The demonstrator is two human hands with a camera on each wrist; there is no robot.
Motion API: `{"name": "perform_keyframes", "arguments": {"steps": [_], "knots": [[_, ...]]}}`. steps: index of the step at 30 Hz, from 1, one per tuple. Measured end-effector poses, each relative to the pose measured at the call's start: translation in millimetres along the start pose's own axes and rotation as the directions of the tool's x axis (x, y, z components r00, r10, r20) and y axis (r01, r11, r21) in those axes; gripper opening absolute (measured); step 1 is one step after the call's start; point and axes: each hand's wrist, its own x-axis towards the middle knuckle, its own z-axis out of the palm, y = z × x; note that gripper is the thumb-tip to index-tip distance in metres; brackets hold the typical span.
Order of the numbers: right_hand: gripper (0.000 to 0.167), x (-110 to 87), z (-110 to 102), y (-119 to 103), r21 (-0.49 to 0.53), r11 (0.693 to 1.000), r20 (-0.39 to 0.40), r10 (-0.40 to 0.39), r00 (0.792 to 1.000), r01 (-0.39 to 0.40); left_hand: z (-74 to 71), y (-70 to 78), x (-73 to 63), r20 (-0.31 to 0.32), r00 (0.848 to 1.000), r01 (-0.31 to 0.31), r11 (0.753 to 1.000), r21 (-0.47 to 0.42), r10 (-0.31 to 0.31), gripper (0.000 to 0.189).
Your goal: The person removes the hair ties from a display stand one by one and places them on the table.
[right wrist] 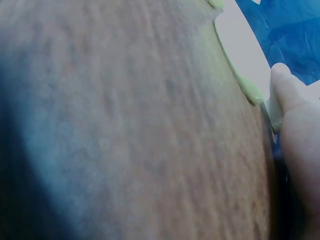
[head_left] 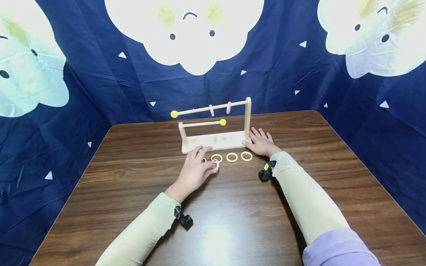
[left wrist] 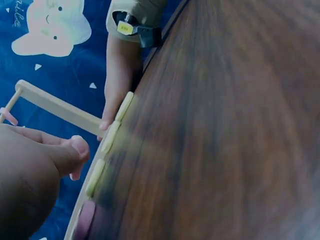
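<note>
My left hand (head_left: 196, 170) pinches a small pink ring (head_left: 217, 166) between thumb and finger, just in front of a row of rings on the table. In the left wrist view the left thumb (left wrist: 75, 150) shows clearly, but the pinched ring cannot be made out. My right hand (head_left: 263, 143) lies with fingers spread at the right end of a wooden stand (head_left: 199, 142), its thumb touching the base. The stand has two rods with yellow end balls. Two pink rings (head_left: 228, 108) hang on its upper rod; the lower rod (head_left: 199, 124) carries none.
Pale yellow rings (head_left: 232, 157) lie along the front of the stand's base, one (head_left: 246, 156) close to the right thumb. The brown wood-grain table (head_left: 249, 214) extends towards me. Behind it hangs a dark blue cloth (head_left: 276, 85) with white clouds.
</note>
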Motion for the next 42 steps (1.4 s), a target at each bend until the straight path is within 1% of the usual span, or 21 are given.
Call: {"name": "perform_keyframes", "arguments": {"steps": [3,8,15,18,24,28,30,32,34,37,39,42], "knots": [[0.086,0.1,1.2,1.2,-0.001,1.000,0.006,0.004,1.000,-0.004,2.5,2.1,-0.6,0.031,1.000,0.007,1.000,-0.008,-0.006,0.010],[0.089,-2.0,-0.8,-0.5,0.010,1.000,0.003,0.002,1.000,-0.002,6.3,3.6,-1.0,0.033,0.999,-0.016,1.000,-0.024,0.017,0.014],[0.087,1.4,0.3,4.9,0.007,1.000,0.002,0.002,1.000,-0.002,8.7,4.8,0.7,0.080,0.997,-0.019,1.000,0.004,0.018,0.017],[0.087,3.5,1.1,7.1,0.014,1.000,-0.001,-0.003,1.000,0.003,8.7,5.9,1.4,0.079,0.997,-0.020,1.000,-0.003,0.020,0.016],[0.086,3.8,-0.4,6.2,0.016,1.000,-0.005,0.000,1.000,0.000,7.7,8.0,2.8,0.073,0.997,-0.019,0.999,-0.046,0.022,0.015],[0.086,4.3,0.1,6.5,0.013,1.000,-0.003,0.002,1.000,-0.002,7.8,7.4,2.7,0.084,0.996,0.001,0.998,-0.063,0.005,0.018],[0.085,3.8,0.1,5.3,0.009,1.000,0.001,0.004,1.000,-0.004,6.9,6.4,2.9,0.096,0.995,0.028,0.996,-0.080,-0.021,0.018],[0.084,2.9,-0.2,3.4,0.001,1.000,0.005,0.009,1.000,-0.009,5.2,4.5,3.7,0.106,0.993,0.072,0.991,-0.111,-0.060,0.018],[0.084,1.3,-1.3,0.4,-0.001,1.000,0.006,0.008,1.000,-0.008,2.1,1.9,5.8,0.094,0.990,0.122,0.980,-0.158,-0.108,0.017],[0.083,-1.2,-2.6,-3.2,-0.006,1.000,0.001,0.005,1.000,-0.005,-4.5,-2.9,11.7,0.042,0.982,0.191,0.946,-0.262,-0.186,0.014],[0.082,-2.3,-2.8,-4.5,-0.003,1.000,-0.007,-0.001,1.000,0.001,-9.3,-6.1,17.4,-0.003,0.972,0.219,0.913,-0.345,-0.234,0.015],[0.082,-1.4,0.0,-3.2,-0.005,1.000,-0.006,0.005,1.000,-0.005,-14.9,-10.5,27.0,-0.042,0.948,0.263,0.849,-0.458,-0.316,0.014]]}}
